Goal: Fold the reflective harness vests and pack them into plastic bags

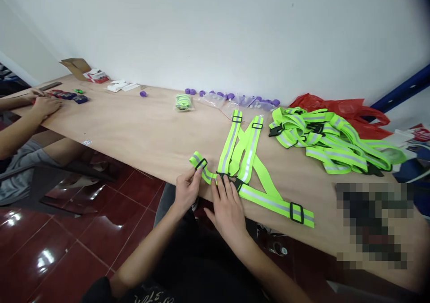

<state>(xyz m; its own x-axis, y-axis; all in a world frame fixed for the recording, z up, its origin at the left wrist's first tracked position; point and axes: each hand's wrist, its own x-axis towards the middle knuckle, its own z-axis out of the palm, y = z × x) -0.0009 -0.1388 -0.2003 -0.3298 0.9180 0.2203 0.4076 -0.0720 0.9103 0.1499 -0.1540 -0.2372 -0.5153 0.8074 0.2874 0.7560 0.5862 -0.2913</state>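
Observation:
A neon-yellow reflective vest [250, 157] made of straps lies spread on the table at its front edge. Its straps carry grey reflective stripes and black slide buckles, one of them a slide buckle [296, 212] at the right end. My left hand [187, 187] pinches the vest's short left strap [208, 176] just below its buckle, and the strap's end curls up. Flat over the black buckle at the vest's middle rests my right hand [228, 206], its fingers stretched out and pressing down. Part of that buckle is hidden under the fingers.
A tangled pile of reflective straps [331, 137] lies at the right before a red plastic bag [346, 110]. Along the wall are a bagged bundle [183, 102] and purple rolls [230, 96]. Another person's hands [45, 104] work at the far left near a cardboard box [75, 68].

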